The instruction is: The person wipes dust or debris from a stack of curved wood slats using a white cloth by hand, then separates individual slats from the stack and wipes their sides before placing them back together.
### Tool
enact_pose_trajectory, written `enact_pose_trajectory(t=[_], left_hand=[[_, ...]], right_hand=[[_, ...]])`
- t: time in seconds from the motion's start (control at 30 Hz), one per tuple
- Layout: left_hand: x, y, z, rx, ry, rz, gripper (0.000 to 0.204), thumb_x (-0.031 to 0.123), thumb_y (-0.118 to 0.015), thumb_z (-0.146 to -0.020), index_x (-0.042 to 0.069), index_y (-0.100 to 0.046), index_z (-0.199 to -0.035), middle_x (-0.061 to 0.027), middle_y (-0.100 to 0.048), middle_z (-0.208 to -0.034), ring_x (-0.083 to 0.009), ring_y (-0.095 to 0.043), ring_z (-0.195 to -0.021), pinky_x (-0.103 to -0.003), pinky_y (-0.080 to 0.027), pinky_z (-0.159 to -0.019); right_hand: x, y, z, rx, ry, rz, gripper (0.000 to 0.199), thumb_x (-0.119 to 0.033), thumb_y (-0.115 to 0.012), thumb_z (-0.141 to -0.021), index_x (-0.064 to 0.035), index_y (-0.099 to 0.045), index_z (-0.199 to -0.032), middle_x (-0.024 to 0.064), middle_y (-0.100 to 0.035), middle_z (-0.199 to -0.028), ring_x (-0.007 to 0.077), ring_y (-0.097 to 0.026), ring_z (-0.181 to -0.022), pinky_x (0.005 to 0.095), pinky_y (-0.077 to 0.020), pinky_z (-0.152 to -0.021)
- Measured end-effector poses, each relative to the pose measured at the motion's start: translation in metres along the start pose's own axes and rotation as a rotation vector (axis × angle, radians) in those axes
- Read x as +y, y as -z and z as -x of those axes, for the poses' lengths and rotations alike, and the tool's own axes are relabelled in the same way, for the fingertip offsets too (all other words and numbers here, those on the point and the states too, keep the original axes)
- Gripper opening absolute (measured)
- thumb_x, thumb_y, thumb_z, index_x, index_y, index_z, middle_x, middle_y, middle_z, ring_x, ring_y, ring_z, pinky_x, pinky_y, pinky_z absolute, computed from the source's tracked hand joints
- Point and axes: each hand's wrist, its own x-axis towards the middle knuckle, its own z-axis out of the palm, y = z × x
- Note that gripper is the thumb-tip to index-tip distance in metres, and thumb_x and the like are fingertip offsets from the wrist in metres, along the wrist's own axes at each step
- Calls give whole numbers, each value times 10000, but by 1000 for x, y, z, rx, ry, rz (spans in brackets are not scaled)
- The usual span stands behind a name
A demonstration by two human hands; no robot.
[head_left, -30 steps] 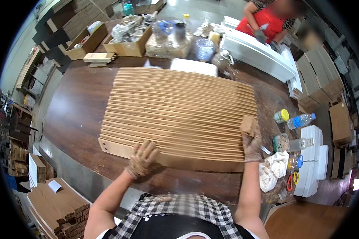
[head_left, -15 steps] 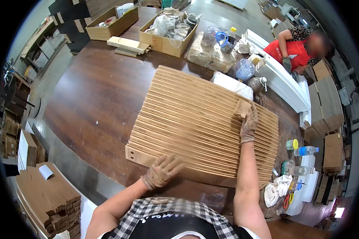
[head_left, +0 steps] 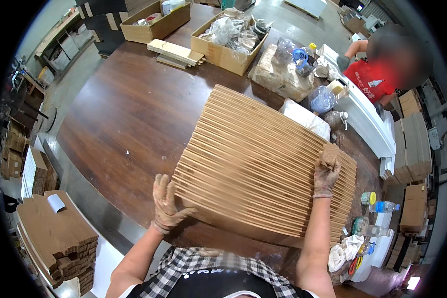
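A wide row of wooden slats [head_left: 263,164] stands side by side on the dark brown table, their narrow edges facing up. My left hand [head_left: 168,204], in a soiled work glove, rests against the near left corner of the row, fingers spread and thumb along the front slat. Toward the right end of the row, my gloved right hand [head_left: 326,178] grips a small brown pad [head_left: 329,154] that looks like folded sandpaper, on top of the slats. What lies under the pad is hidden.
Behind the slats are a wrapped block [head_left: 278,74], bottles and a white bundle [head_left: 305,119]. Cardboard boxes [head_left: 223,53] and wood strips [head_left: 174,52] stand farther back. Bottles and a white cloth [head_left: 345,252] lie at the right. A person in a red apron [head_left: 370,82] works beyond white frames.
My left hand has moved left from the front edge to the slats' corner. The slats now sit closer together. My right hand, still gripping the pad, is farther right in view, which has itself shifted.
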Motion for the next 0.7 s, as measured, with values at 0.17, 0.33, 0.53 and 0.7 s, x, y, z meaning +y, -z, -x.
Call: enact_pose_trajectory(t=[0.17,0.33,0.53,0.7], left_hand=[[-22,-6,6,-72,376,624,1290,504,-867,-678,67,-86,-1607,-257,-507,-1423,-445,-508,-1304,-486,-413,-1093],[-20,1,-4,-80,262,438,1119,459,-892,-649,-11,-334,-1497,-224,-602,-1289,-427,-596,-1161,-485,-460,-1017],[-15,10,-20,-123,284,455,971,439,-889,-650,-22,-457,-1387,-205,-628,-1201,-411,-614,-1029,-486,-484,-929],[-17,11,-23,-66,209,478,932,386,-890,-660,-58,-459,-1358,-214,-635,-1168,-392,-621,-979,-476,-497,-876]], right_hand=[[29,-51,-2,-141,-120,18,407,-210,-592,-998,-22,-543,-1356,136,-647,-1249,275,-651,-1098,397,-592,-826],[105,-199,1,-396,116,738,605,-62,-641,-951,0,-406,-1505,127,-632,-1232,206,-620,-1087,327,-492,-1003],[198,-241,-54,-782,473,1257,568,-163,-684,-933,-78,-499,-1464,154,-677,-1179,261,-656,-1057,364,-523,-912],[236,-248,-67,-734,870,1685,575,-244,-772,-857,-95,-585,-1380,199,-676,-1159,340,-656,-1024,439,-516,-903]])
